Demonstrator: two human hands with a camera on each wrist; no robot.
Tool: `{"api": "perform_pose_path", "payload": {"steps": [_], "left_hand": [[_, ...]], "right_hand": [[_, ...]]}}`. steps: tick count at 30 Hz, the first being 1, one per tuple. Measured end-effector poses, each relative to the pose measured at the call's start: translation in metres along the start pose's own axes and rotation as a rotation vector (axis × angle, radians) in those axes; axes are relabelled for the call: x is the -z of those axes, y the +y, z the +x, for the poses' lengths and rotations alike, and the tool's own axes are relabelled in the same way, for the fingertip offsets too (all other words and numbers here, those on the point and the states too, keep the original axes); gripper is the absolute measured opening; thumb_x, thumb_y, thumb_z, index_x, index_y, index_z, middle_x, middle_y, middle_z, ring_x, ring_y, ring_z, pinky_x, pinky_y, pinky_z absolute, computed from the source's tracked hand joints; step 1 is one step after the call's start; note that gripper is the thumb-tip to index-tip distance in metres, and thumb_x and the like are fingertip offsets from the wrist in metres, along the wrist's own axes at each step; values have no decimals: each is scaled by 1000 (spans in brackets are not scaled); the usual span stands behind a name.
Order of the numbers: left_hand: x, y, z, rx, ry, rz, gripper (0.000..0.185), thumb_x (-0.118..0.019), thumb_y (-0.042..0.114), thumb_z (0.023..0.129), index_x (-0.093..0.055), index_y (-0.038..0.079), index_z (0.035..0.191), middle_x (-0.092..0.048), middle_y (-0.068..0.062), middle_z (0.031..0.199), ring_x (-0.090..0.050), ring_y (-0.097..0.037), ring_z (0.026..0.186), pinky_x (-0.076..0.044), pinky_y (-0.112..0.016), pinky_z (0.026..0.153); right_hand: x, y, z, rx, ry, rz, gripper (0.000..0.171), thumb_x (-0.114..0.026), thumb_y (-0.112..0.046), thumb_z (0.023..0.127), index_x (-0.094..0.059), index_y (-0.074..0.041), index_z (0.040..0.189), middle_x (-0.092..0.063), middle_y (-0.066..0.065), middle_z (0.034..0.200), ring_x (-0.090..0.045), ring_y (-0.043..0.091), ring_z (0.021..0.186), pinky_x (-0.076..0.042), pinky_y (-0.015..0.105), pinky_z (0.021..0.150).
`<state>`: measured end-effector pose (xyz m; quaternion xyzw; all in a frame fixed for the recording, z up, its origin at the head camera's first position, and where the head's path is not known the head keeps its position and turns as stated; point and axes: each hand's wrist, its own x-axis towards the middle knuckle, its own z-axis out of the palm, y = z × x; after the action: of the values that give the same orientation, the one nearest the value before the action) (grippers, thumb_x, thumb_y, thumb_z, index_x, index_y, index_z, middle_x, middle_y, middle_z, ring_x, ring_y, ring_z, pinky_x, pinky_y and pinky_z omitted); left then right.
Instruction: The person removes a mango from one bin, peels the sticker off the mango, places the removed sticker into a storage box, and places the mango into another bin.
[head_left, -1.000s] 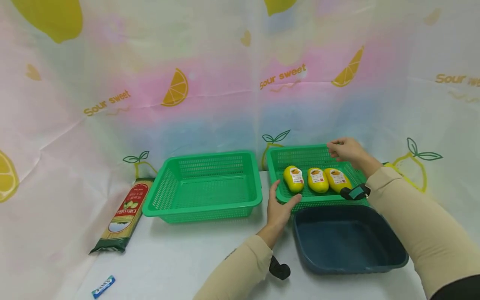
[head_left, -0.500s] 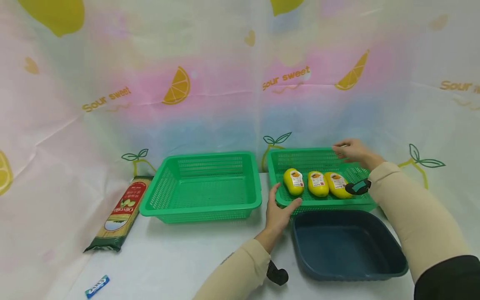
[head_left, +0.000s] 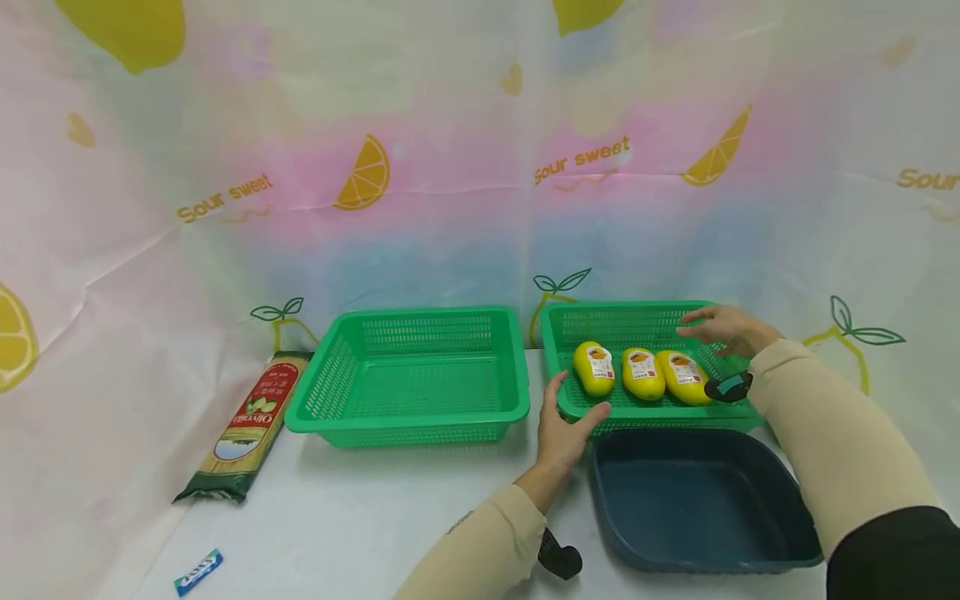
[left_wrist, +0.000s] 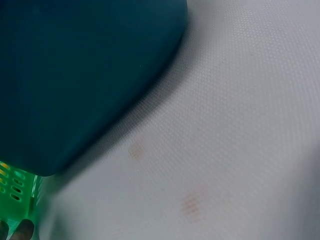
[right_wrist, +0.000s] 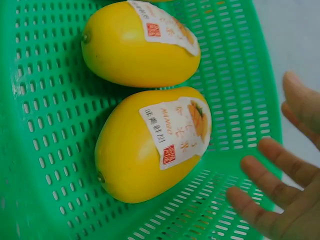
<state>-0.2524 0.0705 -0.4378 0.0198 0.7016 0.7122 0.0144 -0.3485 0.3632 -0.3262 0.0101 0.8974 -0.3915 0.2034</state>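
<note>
Three yellow mangoes with white labels lie side by side in the right green basket (head_left: 652,422): a left mango (head_left: 593,369), a middle mango (head_left: 642,374) and a right mango (head_left: 683,378). At the basket's front left corner is my left hand (head_left: 561,439), thumb and fingers spread; whether it presses the corner I cannot tell. Its fingertips (left_wrist: 22,230) barely show in the left wrist view. My right hand (head_left: 731,329) hovers over the basket's right end. In the right wrist view its fingers (right_wrist: 275,180) are spread, apart from the nearest mango (right_wrist: 150,150), holding nothing.
A dark blue basin (head_left: 697,500) stands directly in front of the right basket. To the left sits another green basket (head_left: 408,421), with a noodle packet (head_left: 243,429) leaning beside it. A small blue stick-shaped packet (head_left: 198,572) lies at front left. A printed curtain hangs behind.
My right hand has moved slightly right and lower, and its fingers have loosened and spread. The left hand stays at the basket corner. The head view has shifted a little.
</note>
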Motion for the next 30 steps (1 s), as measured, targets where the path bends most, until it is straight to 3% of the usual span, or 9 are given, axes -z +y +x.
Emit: {"api": "perform_pose_path", "payload": {"steps": [4,14,19,30], "left_hand": [[-1,-1,1,-11,2,-6,76,-78,40,83,-38,35,147,-35,-7,158,-33,-32,146,-31,-59,114],[-1,-3,0,-10,15,8,76,-78,40,82,-39,35,147,-36,-7,157,-34,-31,145,-31,-58,114],[-1,-4,-2,-9,27,13,75,-79,40,82,-39,36,146,-37,-8,156,-35,-31,143,-32,-57,114],[-1,-5,0,-27,28,21,76,-79,38,82,-39,34,146,-39,-8,154,-39,-30,140,-34,-57,112]], "right_hand": [[3,5,6,-36,-63,1,75,-49,-33,103,-9,2,156,-3,37,157,-9,57,143,-29,64,113],[-1,21,14,-64,-113,-8,73,-49,-28,103,-8,6,154,2,44,153,-8,61,141,-35,66,108],[-6,27,15,-111,-194,76,80,-56,-23,100,-4,5,155,10,45,152,-1,63,140,-41,64,104],[-11,33,19,-88,-268,92,84,-57,-18,100,3,3,155,8,41,155,-6,64,140,-34,65,109]]}}
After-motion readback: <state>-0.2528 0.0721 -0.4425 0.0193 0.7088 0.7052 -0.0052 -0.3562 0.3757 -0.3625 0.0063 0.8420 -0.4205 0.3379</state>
